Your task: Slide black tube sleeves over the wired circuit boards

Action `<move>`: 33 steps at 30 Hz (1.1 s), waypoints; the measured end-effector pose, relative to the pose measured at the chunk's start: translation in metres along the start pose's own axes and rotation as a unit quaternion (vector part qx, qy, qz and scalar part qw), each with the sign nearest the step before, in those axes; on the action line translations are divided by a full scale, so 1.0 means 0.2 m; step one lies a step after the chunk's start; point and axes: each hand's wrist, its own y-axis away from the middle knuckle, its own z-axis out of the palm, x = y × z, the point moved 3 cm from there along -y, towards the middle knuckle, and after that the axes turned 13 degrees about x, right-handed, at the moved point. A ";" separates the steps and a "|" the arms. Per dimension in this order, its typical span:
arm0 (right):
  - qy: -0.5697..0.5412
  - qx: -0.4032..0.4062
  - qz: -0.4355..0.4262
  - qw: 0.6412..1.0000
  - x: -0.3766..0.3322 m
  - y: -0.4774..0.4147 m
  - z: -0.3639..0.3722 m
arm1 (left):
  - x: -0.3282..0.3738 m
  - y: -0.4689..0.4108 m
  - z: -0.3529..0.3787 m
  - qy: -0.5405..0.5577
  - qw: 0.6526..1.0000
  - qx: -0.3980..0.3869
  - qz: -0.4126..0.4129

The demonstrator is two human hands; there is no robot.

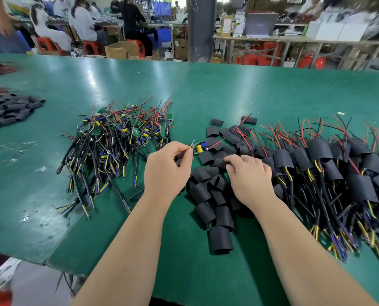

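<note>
**Step in hand: pick sleeve, prep board for insertion**

1. Status. L hand [166, 168] pinches the board [199, 147] by its short wire end, thumb and forefinger closed tight on it. The board hangs just above the table [206, 85], between the bare pile [115, 133] and the loose sleeves [215, 195]. Its red/black leads [230, 133] trail away to the far right. R hand [249, 175] lies on the sleeves, fingers curled down into them. Cannot tell whether they have one gripped yet.

2. Procedure (judgement):
   - Take one sleeve only. They lie flat and overlap, so check no second one clings.
   - Squeeze the sleeve edges w/ thumb and forefinger to pop the mouth open.
   - Feed the long leads through first, then ease the sleeve over the board. Tall parts, e.g. the yellow capacitor, may snag, so rock it, don't force it.
   - Keep the L pinch close to the board so the wire doesn't bend at the solder joint.
   - Centre the sleeve, wires out both ends, then drop the unit on the done pile [329, 164] at right.

3. Markings. No brand, label or text is legible. Board print is too small, and the boxes and other background items are blurred.
</note>
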 end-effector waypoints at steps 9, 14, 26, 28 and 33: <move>-0.193 0.090 0.024 0.977 -0.01 -0.02 -0.08 | 0.02 0.00 -0.01 -0.004 1.000 0.008 0.014; -0.272 0.114 -0.020 0.955 -0.04 -0.02 -0.10 | 0.03 0.00 -0.02 -0.001 1.000 0.016 0.022; -0.433 0.022 0.101 0.895 -0.01 -0.03 -0.07 | 0.03 -0.02 -0.03 0.032 0.999 0.006 0.019; -0.570 0.039 0.180 0.800 0.01 -0.04 -0.11 | 0.03 -0.03 -0.03 0.044 0.999 0.002 0.009; -0.811 0.105 0.317 0.480 0.13 -0.09 -0.23 | 0.05 -0.03 -0.04 0.069 0.997 -0.029 0.021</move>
